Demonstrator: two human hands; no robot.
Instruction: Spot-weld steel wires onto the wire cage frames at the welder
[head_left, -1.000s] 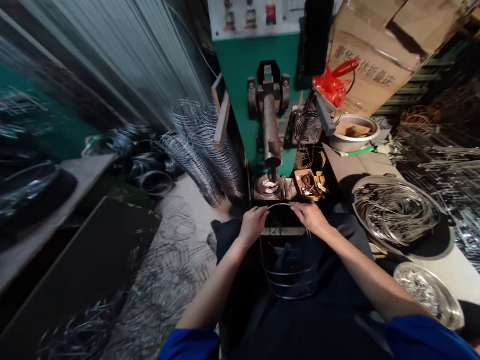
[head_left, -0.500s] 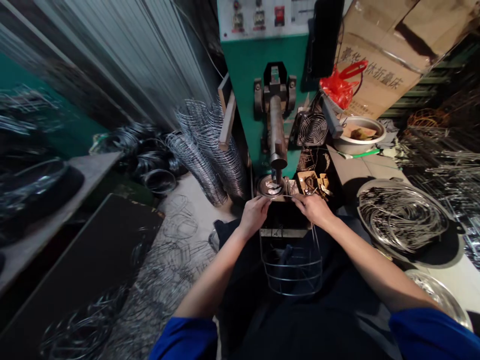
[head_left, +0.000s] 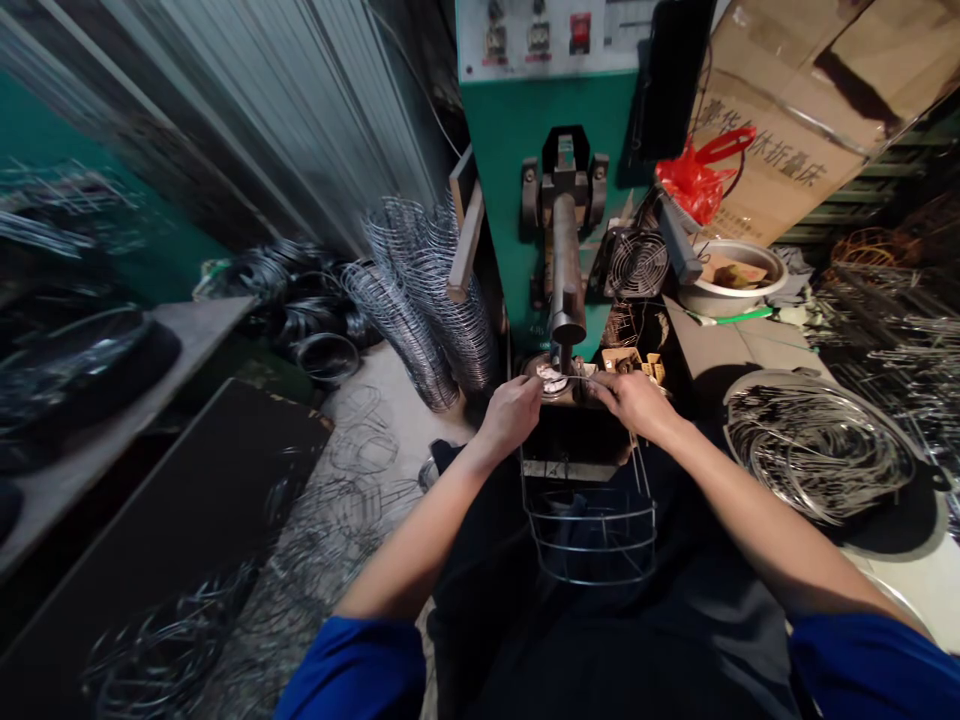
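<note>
A wire basket frame (head_left: pixel 592 545) hangs below my hands, over my lap, its curved wires at the bottom. My left hand (head_left: pixel 513 412) pinches its top wire on the left side. On the right, my right hand (head_left: pixel 634 402) grips the same wire, fingers pressed together. The wire between my hands lies at the lower tip of the green machine (head_left: pixel 495 150), under its thick metal cylinder (head_left: pixel 567 275). A round holder with whitish pieces (head_left: pixel 551 378) sits just behind the wire.
Stacked wire rings (head_left: pixel 427 310) stand left of the machine. At right are a pan of bent wires (head_left: pixel 821 445), a white bowl (head_left: pixel 731 290) and a red bag (head_left: pixel 694 185). Loose wire rings (head_left: pixel 330 520) cover the floor at left.
The view has shifted slightly, so the machine appears further right. The basket frame has tilted a little, and both hands keep hold of it.
</note>
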